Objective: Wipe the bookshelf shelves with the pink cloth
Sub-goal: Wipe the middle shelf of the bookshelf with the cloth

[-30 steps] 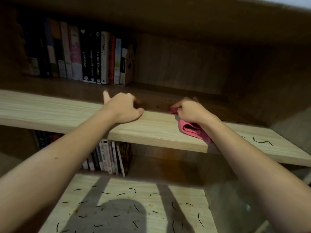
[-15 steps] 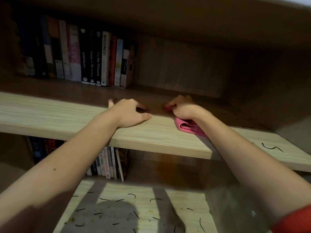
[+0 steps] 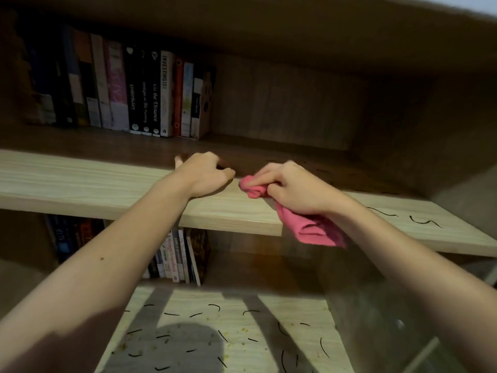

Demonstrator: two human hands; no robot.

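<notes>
Head view only. Pink cloth (image 3: 312, 230) on the middle shelf (image 3: 80, 181), at the front edge, right of centre. Bunched at the top and gripped in the right hand (image 3: 293, 189), fingers and thumb curled round the wad. Loose tail draped over the edge, hanging below the board. Left hand (image 3: 207, 176) just beside but apart from the cloth, resting on the same shelf with fingers loosely bent, nothing held, seemingly as a brace.

Handling, as a judgement: light and soft, limp enough to fold under its own weight, not fragile. Likely to slide easily over the smooth board, so needs flat downward pressure for any bite on the dirt. Best taken as now, by the gathered middle, with a wad under the palm. Worth tucking up the hanging tail to avoid dragging or snagging on the edge.

Looks: plain bright pink, matte, creased into soft folds, no pattern or label visible. Clean or soiled, cannot tell in this dim light.

Around it: black squiggly marks (image 3: 425, 223) on the shelf to the right of the cloth, fainter ones in the shadow behind the hands. Upright books (image 3: 150, 92) at the back left. On the lower shelf (image 3: 236, 300), more black strands and yellowish crumbs (image 3: 223, 336), with a second row of books (image 3: 174, 257) at its back.
</notes>
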